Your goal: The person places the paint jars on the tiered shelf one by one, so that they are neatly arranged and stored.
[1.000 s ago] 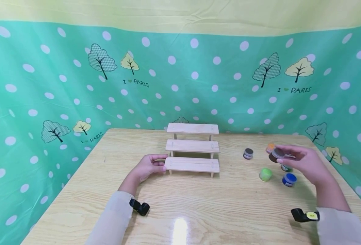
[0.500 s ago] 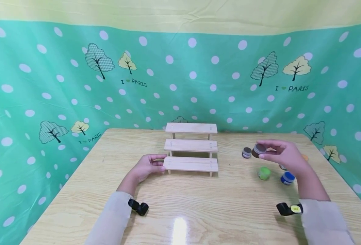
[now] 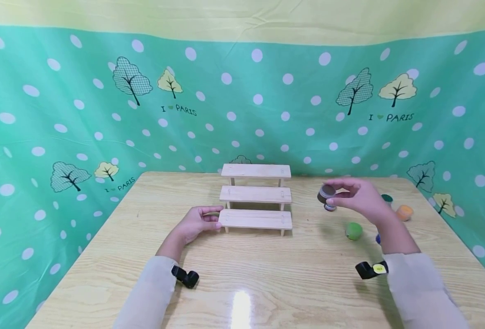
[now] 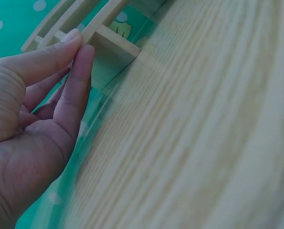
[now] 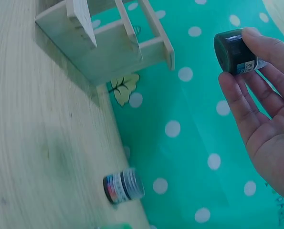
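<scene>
We pinch the wooden stand [image 3: 255, 193] at its lowest step's left end with our left hand [image 3: 194, 225]; right of the stand, our right hand [image 3: 359, 196] grasps a dark jar [image 3: 326, 193].

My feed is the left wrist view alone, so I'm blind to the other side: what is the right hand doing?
Observer: The right hand holds a dark jar in the air.
Operator: Is another jar near it?
Observer: Yes, a second jar stands on the table, and in the head view the held one partly hides it.
Operator: Any brightly coloured jars about?
Observer: Yes, in the head view an orange jar shows to the right of that hand.
</scene>
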Tool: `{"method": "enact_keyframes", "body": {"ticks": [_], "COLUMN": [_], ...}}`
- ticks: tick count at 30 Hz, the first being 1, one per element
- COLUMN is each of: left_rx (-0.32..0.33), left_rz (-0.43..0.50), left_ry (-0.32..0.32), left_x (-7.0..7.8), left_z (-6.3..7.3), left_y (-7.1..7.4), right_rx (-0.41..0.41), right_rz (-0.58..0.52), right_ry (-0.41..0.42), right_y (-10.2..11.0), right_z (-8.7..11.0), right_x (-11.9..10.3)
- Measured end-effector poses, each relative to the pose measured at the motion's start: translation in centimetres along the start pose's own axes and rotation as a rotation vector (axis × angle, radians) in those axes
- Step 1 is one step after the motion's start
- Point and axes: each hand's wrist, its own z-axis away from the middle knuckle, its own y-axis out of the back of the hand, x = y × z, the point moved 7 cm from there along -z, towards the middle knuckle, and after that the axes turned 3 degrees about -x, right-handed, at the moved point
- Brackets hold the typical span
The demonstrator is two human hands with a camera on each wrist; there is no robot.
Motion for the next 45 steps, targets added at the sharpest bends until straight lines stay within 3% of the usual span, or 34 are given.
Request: {"method": "enact_keyframes", "body": {"ticks": [19, 34, 45], "left_rx": [0.014, 0.002, -0.004], "left_rz": [-0.016, -0.017, -0.025], "left_ry": [-0.013, -0.012, -0.013], "left_x": [0.0, 0.1, 0.0], "left_z": [0.2, 0.1, 0.0], "left_y": [0.2, -0.1, -0.2], "right_rx": [-0.068, -0.049, -0.068], "right_rz": [-0.029, -0.051, -0.028], "right_ry": [0.021, 0.029, 0.103], "right_y": [-3.9, -6.1, -7.7], "right_z": [-4.1, -6.6, -8.9], "right_x": [-2.1, -3.2, -4.2]}}
